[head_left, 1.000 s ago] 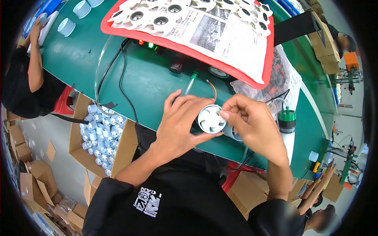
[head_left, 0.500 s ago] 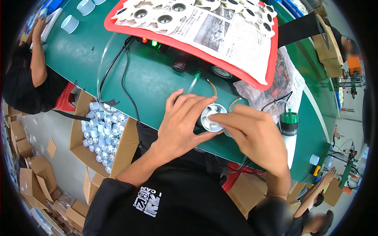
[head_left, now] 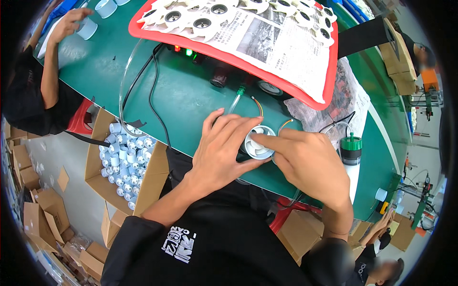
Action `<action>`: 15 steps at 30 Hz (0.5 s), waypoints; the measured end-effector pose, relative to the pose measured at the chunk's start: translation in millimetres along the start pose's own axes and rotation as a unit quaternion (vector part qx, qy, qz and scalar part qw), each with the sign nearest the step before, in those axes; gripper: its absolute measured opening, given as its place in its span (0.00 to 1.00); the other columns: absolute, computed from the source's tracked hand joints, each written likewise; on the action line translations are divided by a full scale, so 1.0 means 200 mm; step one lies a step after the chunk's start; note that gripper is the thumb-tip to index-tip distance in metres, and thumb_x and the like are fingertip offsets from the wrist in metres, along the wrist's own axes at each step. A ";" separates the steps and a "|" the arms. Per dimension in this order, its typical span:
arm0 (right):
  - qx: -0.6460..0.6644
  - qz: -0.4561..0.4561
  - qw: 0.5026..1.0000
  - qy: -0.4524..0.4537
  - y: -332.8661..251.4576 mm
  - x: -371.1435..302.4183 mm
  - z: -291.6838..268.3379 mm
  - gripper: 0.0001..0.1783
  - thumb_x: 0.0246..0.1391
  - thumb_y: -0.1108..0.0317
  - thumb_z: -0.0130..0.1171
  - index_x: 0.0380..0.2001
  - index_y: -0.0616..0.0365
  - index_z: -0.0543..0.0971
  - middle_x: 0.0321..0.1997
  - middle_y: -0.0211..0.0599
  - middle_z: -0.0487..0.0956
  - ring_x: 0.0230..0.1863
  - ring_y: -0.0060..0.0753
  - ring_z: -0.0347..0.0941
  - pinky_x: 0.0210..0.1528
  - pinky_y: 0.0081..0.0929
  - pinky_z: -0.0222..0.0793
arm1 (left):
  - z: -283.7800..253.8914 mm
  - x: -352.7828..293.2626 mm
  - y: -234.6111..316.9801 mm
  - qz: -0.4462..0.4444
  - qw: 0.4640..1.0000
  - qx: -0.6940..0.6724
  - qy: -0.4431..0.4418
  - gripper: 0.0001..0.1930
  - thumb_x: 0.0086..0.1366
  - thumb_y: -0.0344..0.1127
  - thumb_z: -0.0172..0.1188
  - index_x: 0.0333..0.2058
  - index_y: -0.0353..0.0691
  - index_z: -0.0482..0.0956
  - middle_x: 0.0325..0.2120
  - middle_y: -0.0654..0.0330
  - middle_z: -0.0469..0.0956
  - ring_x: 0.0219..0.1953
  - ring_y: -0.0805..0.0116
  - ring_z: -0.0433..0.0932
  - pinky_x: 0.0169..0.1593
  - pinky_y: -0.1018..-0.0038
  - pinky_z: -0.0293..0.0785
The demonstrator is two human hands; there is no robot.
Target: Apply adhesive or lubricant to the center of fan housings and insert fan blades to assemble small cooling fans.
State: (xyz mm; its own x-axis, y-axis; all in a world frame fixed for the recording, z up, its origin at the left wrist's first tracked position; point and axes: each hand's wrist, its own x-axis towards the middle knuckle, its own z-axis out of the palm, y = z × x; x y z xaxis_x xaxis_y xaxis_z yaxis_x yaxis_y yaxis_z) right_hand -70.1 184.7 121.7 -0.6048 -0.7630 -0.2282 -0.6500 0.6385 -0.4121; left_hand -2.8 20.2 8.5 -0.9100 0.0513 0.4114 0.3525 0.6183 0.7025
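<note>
A small round fan (head_left: 258, 148), a pale blue ring housing with white blades inside, is held at the edge of the green table. My left hand (head_left: 222, 147) wraps round its left side, thumb below and fingers above. My right hand (head_left: 307, 157) comes from the right, its index fingertip on the white blades and its other fingers curled; the thumb lies by the rim, partly hidden. Thin coloured wires (head_left: 258, 106) with a small plug rise behind the fan. Another short wire (head_left: 285, 124) shows beside my right hand.
Beyond the hands stands a red tray (head_left: 229, 50) of white bladed wheels on newspaper. A carton (head_left: 157, 174) of pale blue cups is at left. A green-capped bottle (head_left: 351, 150) stands at right, a black cable (head_left: 151, 90) at left. A co-worker's hand (head_left: 69, 24) reaches near cups.
My right index finger has straightened over the blades, where the fingers were bunched before. My left hand stays put. The co-worker's hand at far left has moved toward the cups.
</note>
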 end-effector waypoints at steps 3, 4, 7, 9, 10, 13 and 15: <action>-0.068 -0.021 0.996 0.056 -0.01 0.00 0.03 0.09 0.49 0.73 0.58 0.36 0.56 0.79 0.24 0.39 0.75 0.28 0.47 0.76 0.27 0.42 0.71 | -0.01 0.00 0.02 -0.016 1.000 -0.006 0.016 0.37 0.38 0.33 0.77 0.53 0.41 0.76 0.45 0.59 0.79 0.48 0.58 0.76 0.63 0.55 0.61; -0.029 -0.025 0.998 0.057 -0.04 -0.01 -0.02 0.08 0.49 0.73 0.58 0.35 0.56 0.79 0.24 0.38 0.74 0.27 0.46 0.76 0.27 0.41 0.71 | -0.01 -0.01 0.01 -0.018 1.000 -0.005 0.017 0.37 0.38 0.33 0.77 0.53 0.41 0.76 0.45 0.59 0.79 0.48 0.58 0.76 0.63 0.55 0.61; 0.003 -0.020 0.996 0.088 -0.06 -0.02 -0.03 0.08 0.49 0.72 0.59 0.34 0.55 0.78 0.22 0.37 0.73 0.26 0.44 0.76 0.25 0.40 0.70 | -0.01 -0.01 -0.01 -0.021 1.000 -0.003 0.012 0.37 0.43 0.38 0.77 0.54 0.39 0.74 0.45 0.60 0.77 0.48 0.62 0.74 0.62 0.56 0.61; -0.004 -0.010 0.993 0.119 -0.05 -0.03 -0.02 0.08 0.48 0.72 0.60 0.35 0.55 0.78 0.22 0.37 0.73 0.26 0.43 0.76 0.24 0.39 0.70 | 0.00 0.00 0.01 -0.007 1.000 0.006 0.015 0.37 0.42 0.37 0.78 0.53 0.39 0.75 0.44 0.59 0.77 0.48 0.61 0.74 0.61 0.57 0.62; -0.010 -0.019 0.995 0.096 -0.04 -0.02 -0.01 0.09 0.48 0.72 0.60 0.36 0.55 0.78 0.22 0.37 0.73 0.26 0.43 0.77 0.24 0.38 0.70 | 0.00 0.00 0.01 -0.005 1.000 0.004 0.013 0.37 0.42 0.37 0.78 0.53 0.39 0.75 0.44 0.59 0.77 0.48 0.61 0.74 0.61 0.57 0.62; -0.032 -0.021 0.998 0.041 -0.03 0.00 0.02 0.12 0.47 0.72 0.60 0.38 0.54 0.78 0.22 0.37 0.74 0.26 0.42 0.77 0.24 0.39 0.71 | -0.01 0.00 0.00 -0.010 1.000 0.009 0.017 0.37 0.41 0.37 0.78 0.53 0.39 0.75 0.44 0.59 0.77 0.48 0.61 0.74 0.60 0.57 0.63; -0.095 -0.008 0.995 0.023 -0.04 -0.03 0.03 0.13 0.46 0.73 0.60 0.39 0.55 0.78 0.23 0.38 0.74 0.25 0.43 0.76 0.23 0.39 0.70 | -0.02 0.00 0.01 0.003 1.000 0.003 0.002 0.37 0.41 0.37 0.78 0.53 0.39 0.75 0.44 0.58 0.77 0.48 0.59 0.74 0.59 0.58 0.64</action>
State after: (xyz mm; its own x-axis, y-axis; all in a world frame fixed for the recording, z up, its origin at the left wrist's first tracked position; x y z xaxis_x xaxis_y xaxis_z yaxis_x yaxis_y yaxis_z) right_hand -59.5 183.3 120.3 -0.6108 -0.7709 -0.1807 -0.7326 0.6368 -0.2403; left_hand -1.4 17.9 11.4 -0.9068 0.0519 0.4183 0.3567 0.6232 0.6960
